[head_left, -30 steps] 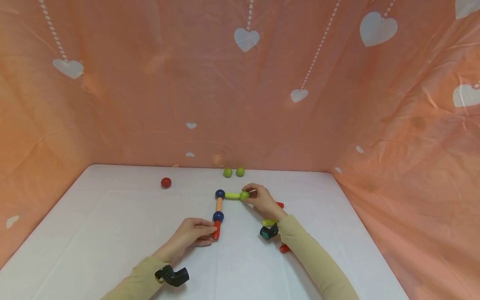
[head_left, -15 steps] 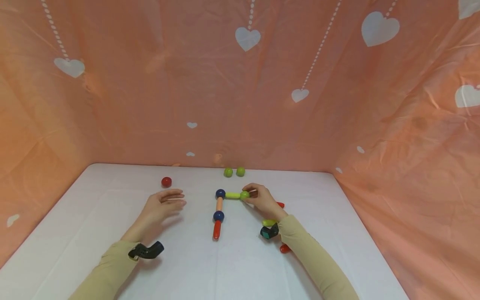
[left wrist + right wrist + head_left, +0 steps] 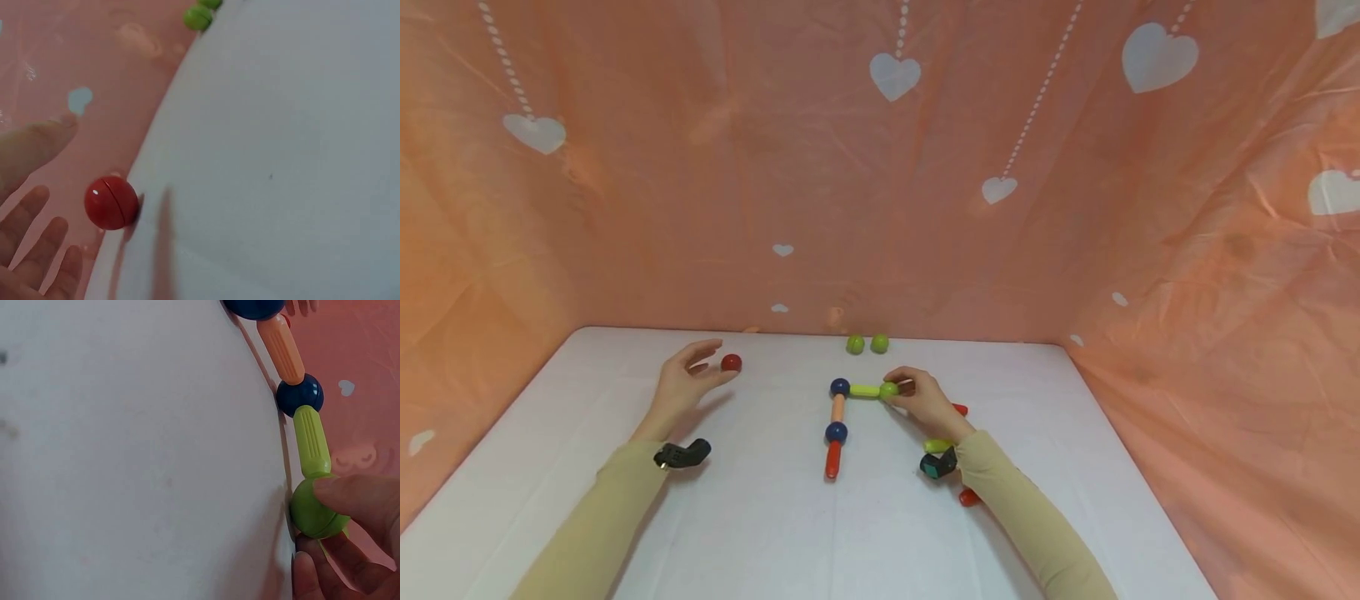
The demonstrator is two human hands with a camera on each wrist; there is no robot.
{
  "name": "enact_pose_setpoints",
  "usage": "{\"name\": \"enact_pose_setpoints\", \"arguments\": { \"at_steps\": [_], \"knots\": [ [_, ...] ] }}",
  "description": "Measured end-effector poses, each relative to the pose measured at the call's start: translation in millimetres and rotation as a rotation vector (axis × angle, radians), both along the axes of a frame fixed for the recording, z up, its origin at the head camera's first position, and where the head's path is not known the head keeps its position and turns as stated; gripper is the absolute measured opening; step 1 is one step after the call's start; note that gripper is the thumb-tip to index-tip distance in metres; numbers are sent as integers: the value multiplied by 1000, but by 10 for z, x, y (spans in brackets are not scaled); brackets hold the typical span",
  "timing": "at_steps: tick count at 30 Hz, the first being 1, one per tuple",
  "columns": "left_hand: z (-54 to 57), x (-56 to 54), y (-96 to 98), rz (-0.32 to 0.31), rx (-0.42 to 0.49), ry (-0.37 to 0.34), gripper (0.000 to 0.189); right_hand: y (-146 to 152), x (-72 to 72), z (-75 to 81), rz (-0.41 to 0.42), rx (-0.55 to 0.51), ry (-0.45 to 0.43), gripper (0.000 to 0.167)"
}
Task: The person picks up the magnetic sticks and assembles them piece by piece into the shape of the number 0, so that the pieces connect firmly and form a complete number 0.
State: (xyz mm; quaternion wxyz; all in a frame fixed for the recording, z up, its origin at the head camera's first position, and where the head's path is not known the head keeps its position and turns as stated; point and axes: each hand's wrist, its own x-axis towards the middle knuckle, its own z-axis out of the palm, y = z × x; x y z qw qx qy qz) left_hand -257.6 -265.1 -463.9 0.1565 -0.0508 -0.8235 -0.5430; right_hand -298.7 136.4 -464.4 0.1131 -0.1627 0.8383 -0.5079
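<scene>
My left hand [image 3: 683,385] hovers beside a red ball [image 3: 732,362], its thumb and fingers spread apart. In the left wrist view the red ball [image 3: 112,202] lies near the fingers, with nothing held. At the far end of a joined chain, my right hand [image 3: 923,402] pinches a green ball [image 3: 315,509]. From that ball a lime rod [image 3: 865,391] runs left to a blue ball [image 3: 840,387]. An orange rod [image 3: 838,408] links it to a nearer blue ball [image 3: 836,432], and a red rod [image 3: 832,461] extends from there toward the front.
Two green balls [image 3: 855,344] sit at the table's back edge. Under and beside the right forearm lie a lime rod [image 3: 937,446] and red rods [image 3: 969,497], partly hidden. A pink curtain with hearts [image 3: 820,167] encloses the white table [image 3: 752,533].
My left hand has let go of the red rod and moved left and back to the red ball, its fingers parting. The right hand keeps its hold on the green ball.
</scene>
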Motion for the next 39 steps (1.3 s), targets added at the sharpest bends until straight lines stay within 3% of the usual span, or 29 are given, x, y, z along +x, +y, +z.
{"name": "enact_pose_setpoints", "arguments": {
  "at_steps": [8, 15, 20, 24, 28, 33, 39],
  "knots": [
    [-101, -147, 33, -45, -30, -59, 61, -8, 10, 5, -6, 6, 10, 31],
    [-147, -170, 73, -33, -79, -34, 46, -17, 15, -10, 0, 12, 18, 31],
    [-94, -124, 130, -2, -91, -30, 38, -14, 1, -8, 4, 16, 18, 31],
    [-19, -7, 229, -56, -54, -102, 39, 8, 2, -9, -7, 26, 5, 31],
    [22, 166, 360, -167, -48, -148, 41, 20, 10, 3, -14, 28, 3, 30],
    [-9, 427, 558, -314, -17, -212, 43, 12, 15, 0, -9, 11, -3, 30],
    [-22, 743, 813, -481, 125, -433, 45, -7, 13, 4, -11, 4, -10, 31]
  ]
}}
